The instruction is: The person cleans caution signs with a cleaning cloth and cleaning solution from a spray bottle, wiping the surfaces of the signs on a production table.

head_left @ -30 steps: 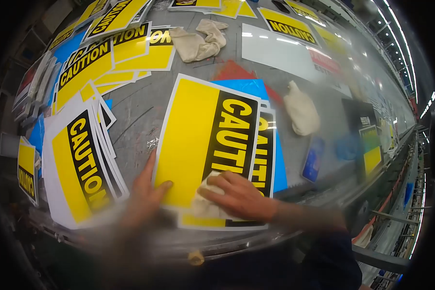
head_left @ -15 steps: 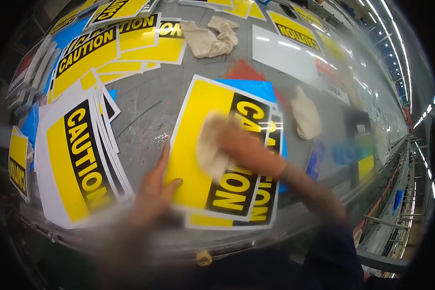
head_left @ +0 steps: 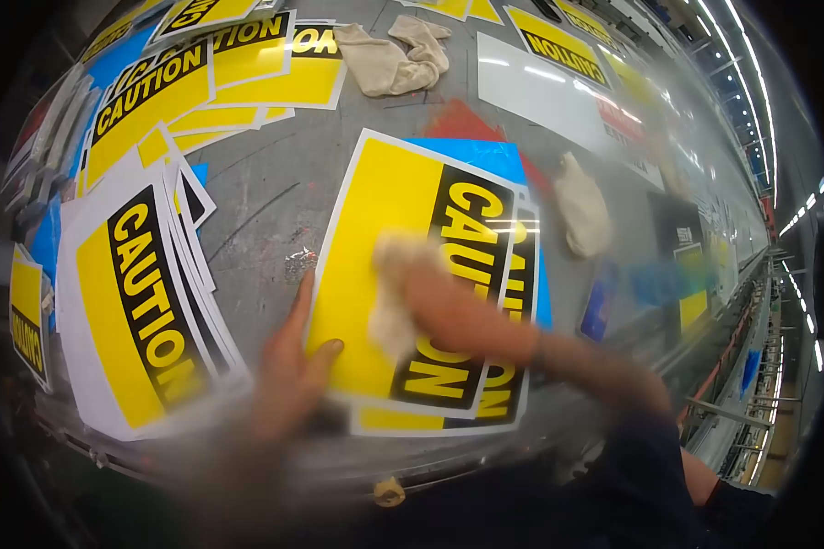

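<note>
A yellow and black caution sign point(head_left: 366, 197) lies in front of me, overlapping another caution sign point(head_left: 525, 238) and a blue sheet point(head_left: 476, 154). My right hand point(head_left: 453, 306), blurred, is closed on a cream cloth point(head_left: 395, 274) pressed against the top sign's face. At the sign's left edge rests my left hand point(head_left: 293, 361), thumb and fingers apart, with the thumb on the sign's border. Left of that hand is a stack of caution signs point(head_left: 146, 302) with white borders.
More caution signs point(head_left: 156, 82) are piled at the back left. A crumpled cloth point(head_left: 394, 59) lies at the back, and another cloth point(head_left: 581, 206) sits to the right. Beyond are a white sheet point(head_left: 531, 87) and a blue item point(head_left: 600, 300) on the grey table point(head_left: 265, 206).
My right hand and its cloth have shifted slightly over the sign's face. My left hand stays at the sign's edge. The view has tilted a little.
</note>
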`<action>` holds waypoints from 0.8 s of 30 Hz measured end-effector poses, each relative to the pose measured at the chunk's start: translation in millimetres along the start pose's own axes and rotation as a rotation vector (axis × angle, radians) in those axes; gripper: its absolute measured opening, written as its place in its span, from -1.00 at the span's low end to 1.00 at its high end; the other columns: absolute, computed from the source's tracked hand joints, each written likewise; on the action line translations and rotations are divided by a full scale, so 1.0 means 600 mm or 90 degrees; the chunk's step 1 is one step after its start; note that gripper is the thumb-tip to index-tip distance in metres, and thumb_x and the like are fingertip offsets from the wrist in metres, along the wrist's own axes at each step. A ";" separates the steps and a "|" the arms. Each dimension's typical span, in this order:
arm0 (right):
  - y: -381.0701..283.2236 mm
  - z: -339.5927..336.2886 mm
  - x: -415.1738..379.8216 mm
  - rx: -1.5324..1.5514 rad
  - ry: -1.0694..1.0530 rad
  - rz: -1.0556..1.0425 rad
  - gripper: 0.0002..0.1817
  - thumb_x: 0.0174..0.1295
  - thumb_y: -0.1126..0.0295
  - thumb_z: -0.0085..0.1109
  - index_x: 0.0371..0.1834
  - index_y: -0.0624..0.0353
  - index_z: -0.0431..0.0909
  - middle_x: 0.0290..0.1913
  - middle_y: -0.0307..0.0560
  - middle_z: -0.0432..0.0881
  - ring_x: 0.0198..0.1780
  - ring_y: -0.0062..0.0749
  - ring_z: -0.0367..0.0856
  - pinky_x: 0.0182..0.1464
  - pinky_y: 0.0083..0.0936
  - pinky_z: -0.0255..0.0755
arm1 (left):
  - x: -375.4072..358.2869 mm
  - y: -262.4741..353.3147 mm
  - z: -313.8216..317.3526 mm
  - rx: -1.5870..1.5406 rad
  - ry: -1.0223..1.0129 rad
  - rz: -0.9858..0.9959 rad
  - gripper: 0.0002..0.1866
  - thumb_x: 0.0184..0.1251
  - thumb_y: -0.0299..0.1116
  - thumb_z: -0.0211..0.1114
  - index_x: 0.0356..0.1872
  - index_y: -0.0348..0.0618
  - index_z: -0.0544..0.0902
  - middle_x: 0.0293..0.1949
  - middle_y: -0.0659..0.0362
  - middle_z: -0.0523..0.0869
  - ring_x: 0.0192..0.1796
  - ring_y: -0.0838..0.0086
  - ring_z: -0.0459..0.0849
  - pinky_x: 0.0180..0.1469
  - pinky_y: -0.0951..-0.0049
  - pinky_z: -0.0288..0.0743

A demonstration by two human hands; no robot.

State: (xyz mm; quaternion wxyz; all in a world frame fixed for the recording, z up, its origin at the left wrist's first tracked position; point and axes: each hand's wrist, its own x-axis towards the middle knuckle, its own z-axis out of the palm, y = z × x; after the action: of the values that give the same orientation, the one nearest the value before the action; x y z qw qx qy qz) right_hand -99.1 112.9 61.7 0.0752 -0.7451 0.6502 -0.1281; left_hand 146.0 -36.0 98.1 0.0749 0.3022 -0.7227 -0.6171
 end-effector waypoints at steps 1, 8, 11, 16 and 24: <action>-0.003 -0.001 -0.008 0.005 -0.005 -0.016 -0.47 0.59 0.43 0.23 0.55 0.33 0.43 0.50 0.29 0.56 0.57 0.15 0.56 0.62 -0.06 0.46 | 0.003 0.002 0.000 0.023 0.006 0.004 -0.08 0.49 -0.61 0.33 0.81 -0.29 0.11 0.73 -0.25 0.34 0.77 0.11 0.30 0.74 0.26 0.14; 0.047 -0.062 -0.049 0.415 0.003 0.376 -0.51 0.56 0.55 0.18 0.52 0.26 0.42 0.42 0.26 0.58 0.45 0.08 0.62 0.40 -0.09 0.63 | 0.004 0.001 0.018 0.067 0.039 0.009 -0.08 0.49 -0.61 0.31 0.81 -0.33 0.08 0.75 -0.34 0.24 0.80 0.02 0.20 0.79 0.16 0.05; -0.061 -0.033 -0.094 0.241 -0.087 -0.048 -0.60 0.66 0.49 0.09 0.49 0.21 0.44 0.55 0.22 0.52 0.59 0.03 0.55 0.55 -0.05 0.58 | -0.004 0.008 0.021 0.081 0.050 -0.014 -0.07 0.48 -0.63 0.30 0.82 -0.33 0.07 0.75 -0.31 0.24 0.81 0.03 0.19 0.79 0.16 0.03; 0.093 -0.046 -0.078 0.249 -0.132 0.158 -0.38 0.39 0.53 0.37 0.51 0.13 0.44 0.47 0.18 0.61 0.44 0.00 0.69 0.35 -0.18 0.69 | 0.000 -0.002 0.022 0.109 0.048 0.043 -0.07 0.46 -0.64 0.30 0.81 -0.31 0.09 0.76 -0.26 0.25 0.81 0.07 0.20 0.80 0.18 0.02; 0.038 -0.040 -0.125 0.244 -0.011 0.109 0.02 0.32 0.72 0.27 0.84 0.22 -0.01 0.74 0.37 0.27 0.76 0.27 0.25 0.79 -0.04 0.09 | -0.004 0.005 0.033 0.091 0.082 -0.003 -0.08 0.46 -0.64 0.29 0.80 -0.36 0.10 0.79 -0.24 0.19 0.82 0.07 0.15 0.81 0.18 -0.03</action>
State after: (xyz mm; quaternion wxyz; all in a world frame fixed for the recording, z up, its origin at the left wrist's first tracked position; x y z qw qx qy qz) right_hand -136.9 184.9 71.2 0.2317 -0.6604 0.6741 -0.2363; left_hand 137.4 -17.7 97.4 0.0983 0.3474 -0.7578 -0.5435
